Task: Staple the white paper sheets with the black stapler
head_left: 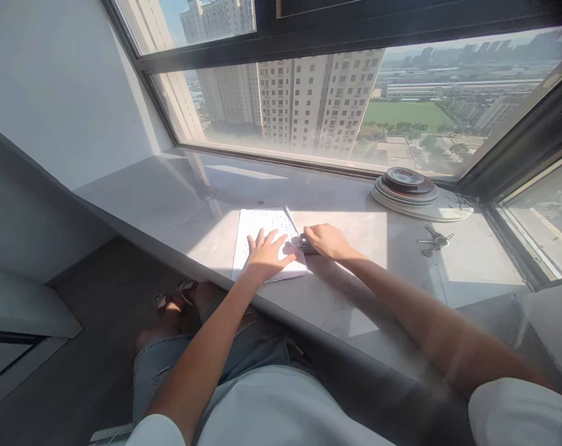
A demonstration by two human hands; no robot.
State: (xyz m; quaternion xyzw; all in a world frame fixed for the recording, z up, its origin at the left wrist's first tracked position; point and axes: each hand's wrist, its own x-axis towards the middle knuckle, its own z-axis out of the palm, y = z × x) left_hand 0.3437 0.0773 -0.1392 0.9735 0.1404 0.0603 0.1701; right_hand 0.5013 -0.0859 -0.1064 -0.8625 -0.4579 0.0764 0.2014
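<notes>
Several sheets of written paper (249, 224) lie in a stack on the sunlit sill, the right edge slightly lifted. My left hand (266, 255) rests flat on the sheets with its fingers spread. At their right edge, my right hand (328, 240) is closed over a small black stapler (307, 245). The stapler's front end meets the paper's edge; whether the sheets are between its jaws I cannot tell. My fingers hide much of the stapler's top.
Stacked plates (404, 193) stand at the far right corner by the window. Nearer, a small metal three-armed object (436, 240) lies on the sill (350, 214). The window frame (281, 162) bounds the far side, and the sill's front edge is close to my body.
</notes>
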